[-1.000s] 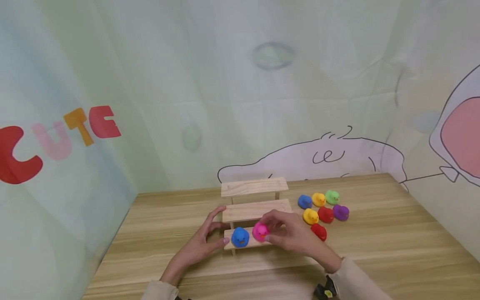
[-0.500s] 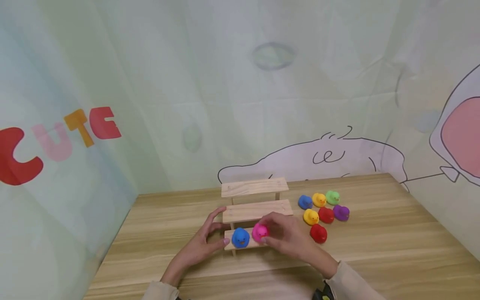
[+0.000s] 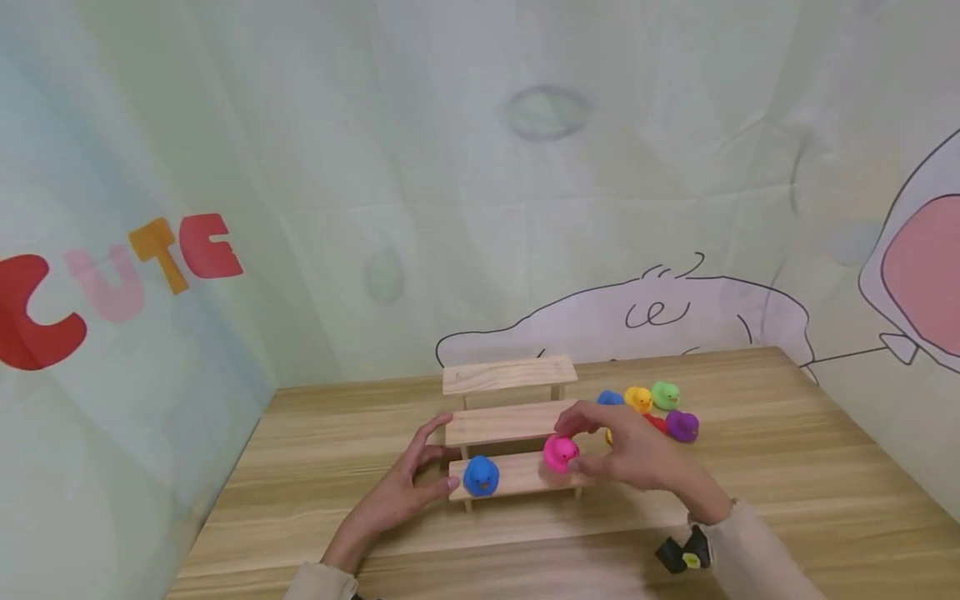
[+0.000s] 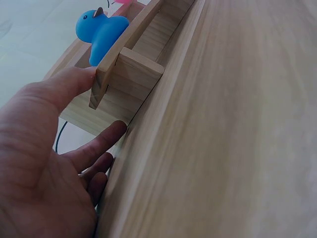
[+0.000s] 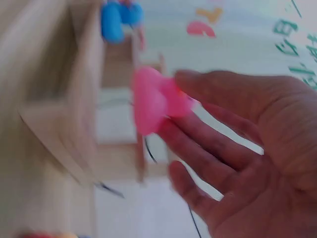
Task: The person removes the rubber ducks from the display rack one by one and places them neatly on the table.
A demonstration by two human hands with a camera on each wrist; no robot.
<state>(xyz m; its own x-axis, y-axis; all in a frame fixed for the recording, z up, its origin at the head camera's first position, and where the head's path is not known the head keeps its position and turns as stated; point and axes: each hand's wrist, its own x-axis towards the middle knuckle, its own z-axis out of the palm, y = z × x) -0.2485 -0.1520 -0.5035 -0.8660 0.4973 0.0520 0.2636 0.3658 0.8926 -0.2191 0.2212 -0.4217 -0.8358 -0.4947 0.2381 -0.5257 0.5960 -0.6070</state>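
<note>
The right hand (image 3: 645, 457) pinched the pink duck (image 3: 559, 452) above the wooden stand's (image 3: 510, 421) lowest step. The left hand (image 3: 405, 492), fingers relaxed, braced the stand beside the blue duck (image 3: 480, 475).

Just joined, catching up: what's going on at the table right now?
A person is working with toy ducks and a small wooden step shelf. The right hand pinches a pink duck over the right part of the lowest step. The left hand rests against the shelf's left end, fingers straight. A blue duck sits on the lowest step. More ducks sit on the table to the right.
</note>
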